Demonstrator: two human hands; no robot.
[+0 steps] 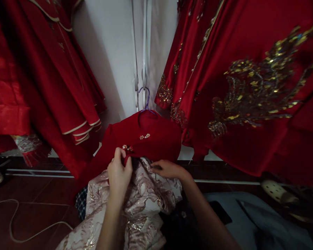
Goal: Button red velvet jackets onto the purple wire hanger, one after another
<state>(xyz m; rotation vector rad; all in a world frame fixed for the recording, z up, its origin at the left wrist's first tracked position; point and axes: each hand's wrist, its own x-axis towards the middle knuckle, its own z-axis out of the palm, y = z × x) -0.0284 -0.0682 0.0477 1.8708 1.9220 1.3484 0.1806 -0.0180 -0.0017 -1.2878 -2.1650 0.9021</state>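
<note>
A dark red velvet garment [161,135] with jewelled clasps [145,136] hangs in front of me on a purple hanger [147,101]. My left hand [119,172] pinches the red cloth just under the lower clasp [127,148], thumb and fingers closed. To its right, my right hand [168,169] has its fingers bent at the upper edge of a pale pink brocade cloth with metallic threads [141,201]. Its fingertips are partly in shadow, so what they grip is unclear. The brocade spreads below both hands towards me.
Red garments [59,69] with pale piping hang at left. At right hangs red clothing [250,149] with gold sequin embroidery [266,83]. A white cord [13,222] runs over the tiled floor. A dark phone-like object [220,212] lies on a blue-grey surface [240,208] near a perforated clog [272,190].
</note>
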